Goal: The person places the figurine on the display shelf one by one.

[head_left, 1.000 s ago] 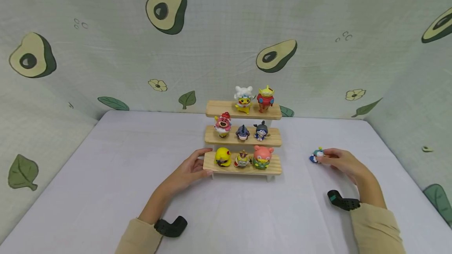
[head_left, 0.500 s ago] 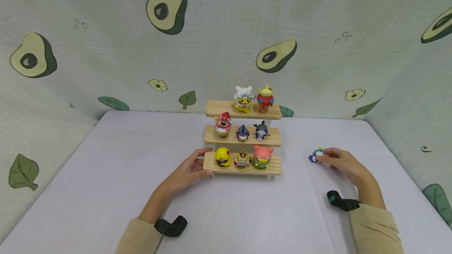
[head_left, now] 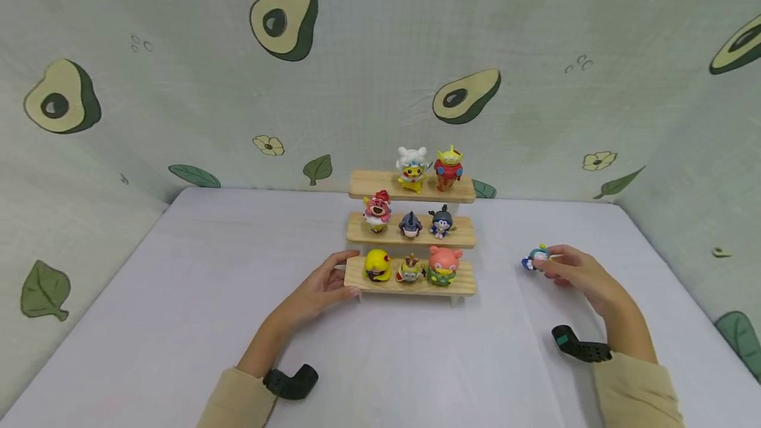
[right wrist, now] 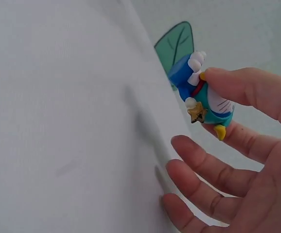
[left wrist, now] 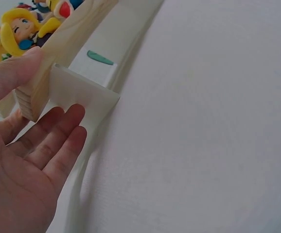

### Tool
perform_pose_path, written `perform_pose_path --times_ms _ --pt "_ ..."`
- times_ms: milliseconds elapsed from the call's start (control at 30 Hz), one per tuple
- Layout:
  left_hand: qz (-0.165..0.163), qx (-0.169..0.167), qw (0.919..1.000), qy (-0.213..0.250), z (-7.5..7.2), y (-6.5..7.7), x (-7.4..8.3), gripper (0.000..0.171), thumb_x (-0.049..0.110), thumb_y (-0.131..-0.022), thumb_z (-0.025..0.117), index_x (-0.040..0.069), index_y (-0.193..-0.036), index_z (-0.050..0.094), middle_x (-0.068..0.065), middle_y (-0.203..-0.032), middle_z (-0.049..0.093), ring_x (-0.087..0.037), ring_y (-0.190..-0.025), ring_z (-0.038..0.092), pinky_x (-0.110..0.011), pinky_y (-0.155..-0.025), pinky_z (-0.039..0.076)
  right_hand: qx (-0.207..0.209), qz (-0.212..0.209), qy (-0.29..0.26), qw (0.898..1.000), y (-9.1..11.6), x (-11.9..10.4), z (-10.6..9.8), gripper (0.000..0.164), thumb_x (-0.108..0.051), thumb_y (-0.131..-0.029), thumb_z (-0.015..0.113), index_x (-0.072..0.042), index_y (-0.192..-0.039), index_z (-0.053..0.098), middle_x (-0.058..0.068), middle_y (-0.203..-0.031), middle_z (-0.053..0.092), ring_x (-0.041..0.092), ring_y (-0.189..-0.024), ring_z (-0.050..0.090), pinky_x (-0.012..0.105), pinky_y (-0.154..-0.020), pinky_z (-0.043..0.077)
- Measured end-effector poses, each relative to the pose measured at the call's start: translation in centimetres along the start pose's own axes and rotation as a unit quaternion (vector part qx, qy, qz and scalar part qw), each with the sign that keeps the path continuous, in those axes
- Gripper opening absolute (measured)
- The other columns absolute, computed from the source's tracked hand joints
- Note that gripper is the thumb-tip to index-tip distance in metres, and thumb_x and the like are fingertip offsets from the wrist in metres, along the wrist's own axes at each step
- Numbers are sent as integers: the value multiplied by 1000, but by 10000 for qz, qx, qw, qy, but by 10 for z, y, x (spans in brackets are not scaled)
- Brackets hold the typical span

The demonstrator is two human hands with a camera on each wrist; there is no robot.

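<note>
In the head view my left hand (head_left: 318, 289) holds the left end of the lowest board of a three-tier wooden display stand (head_left: 410, 287). The left wrist view shows its thumb on the board's top edge and fingers by the white leg (left wrist: 84, 87). Far to the right of the stand, my right hand (head_left: 579, 276) pinches a small blue, white and teal toy figurine (right wrist: 203, 99) between thumb and index finger. A gold star sits on the figurine's front, and it lies sideways in the grasp. The other fingers (right wrist: 199, 182) are spread loosely below it.
Several figurines stand on the tiers, among them a yellow-hooded one (head_left: 377, 265), a pink one (head_left: 443, 265) and a red-and-yellow one (head_left: 448, 169) on top. A white cloth covers the table (head_left: 475, 362). Behind rises an avocado-print curtain (head_left: 380, 51).
My right hand has shifted slightly and the figurine in it has tilted and risen a little. The left hand stays on the stand; the head view has moved slightly.
</note>
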State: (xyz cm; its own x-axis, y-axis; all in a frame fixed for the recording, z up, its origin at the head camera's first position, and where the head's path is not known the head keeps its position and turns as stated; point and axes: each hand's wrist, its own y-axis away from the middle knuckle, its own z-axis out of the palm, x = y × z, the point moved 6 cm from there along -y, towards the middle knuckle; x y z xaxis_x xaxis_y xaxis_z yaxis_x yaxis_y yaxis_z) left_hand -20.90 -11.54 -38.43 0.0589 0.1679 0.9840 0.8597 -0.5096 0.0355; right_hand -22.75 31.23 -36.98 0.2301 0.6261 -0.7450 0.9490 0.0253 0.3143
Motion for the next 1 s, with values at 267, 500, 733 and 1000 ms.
perform_pose_path --times_ms 267,500,733,1000 --pt "5 -25 10000 57 1 1 -1 67 20 -87 66 14 -143 29 -19 -126 46 -23 -107 55 -18 -88 46 577 -924 238 9938 20 -54 -8 50 -32 -92 56 2 -126 41 -19 -91 56 -8 -82 53 19 -75 43" --pt "1 -33 9999 121 1 1 -1 67 20 -87 66 15 -143 29 -18 -128 44 -22 -108 55 -18 -88 46 1045 -1269 518 9850 41 -105 -7 55 -36 -89 62 -1 -125 42 -1 -97 59 -3 -81 53 16 -71 43" --pt "-14 -6 9999 104 0 1 -1 67 19 -87 66 15 -142 29 -18 -127 46 -22 -107 55 -18 -88 46 1201 -1739 613 9755 55 -156 6 49 -32 -87 65 -2 -121 45 9 -98 59 5 -79 52 17 -65 45" --pt "22 -26 10000 85 1 2 0 66 19 -88 65 15 -143 29 -18 -127 45 -22 -108 55 -18 -88 46 1084 -2257 307 9677 58 -203 23 47 -27 -85 68 -2 -119 47 8 -97 57 10 -78 51 17 -63 45"
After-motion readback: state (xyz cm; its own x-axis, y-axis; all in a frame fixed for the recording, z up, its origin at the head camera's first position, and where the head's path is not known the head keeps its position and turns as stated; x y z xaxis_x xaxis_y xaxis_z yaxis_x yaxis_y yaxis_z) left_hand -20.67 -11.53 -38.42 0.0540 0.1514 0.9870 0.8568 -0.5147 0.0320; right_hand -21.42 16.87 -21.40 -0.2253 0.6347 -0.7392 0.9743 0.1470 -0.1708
